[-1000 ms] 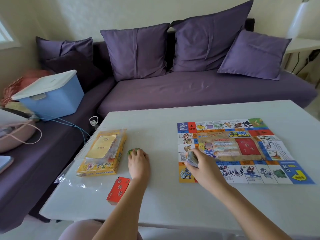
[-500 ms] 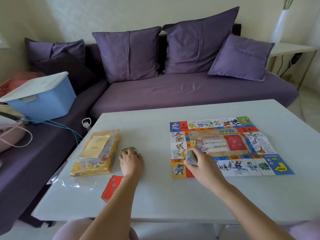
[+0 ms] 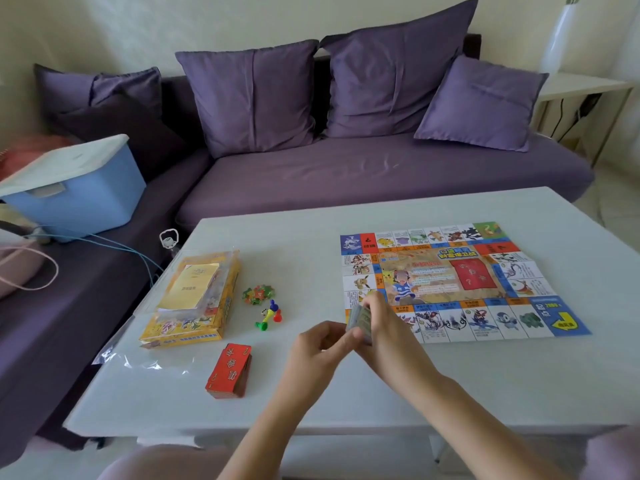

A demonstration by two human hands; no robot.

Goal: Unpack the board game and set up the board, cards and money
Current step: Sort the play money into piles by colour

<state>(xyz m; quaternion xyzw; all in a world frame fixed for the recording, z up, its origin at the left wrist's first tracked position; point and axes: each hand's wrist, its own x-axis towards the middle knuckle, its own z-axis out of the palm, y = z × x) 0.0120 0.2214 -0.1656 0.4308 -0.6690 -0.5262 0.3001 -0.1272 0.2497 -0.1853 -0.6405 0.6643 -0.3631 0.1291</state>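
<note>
The stack, greyish and probably the paper money, sits just below centre of the frame, lifted over the near-left corner of the board. The right hand wraps its fingers round the stack from above. The left hand meets the stack's near edge with curled fingers and appears to pinch it.

Such loose sheets look light, floppy and slippery against each other, so I would squeeze the long edges with 1 hand and peel notes off with the other.

Left of the hands a red card deck lies on the table. Coloured pawns and small tokens are above it, and the yellow box is further left.
</note>
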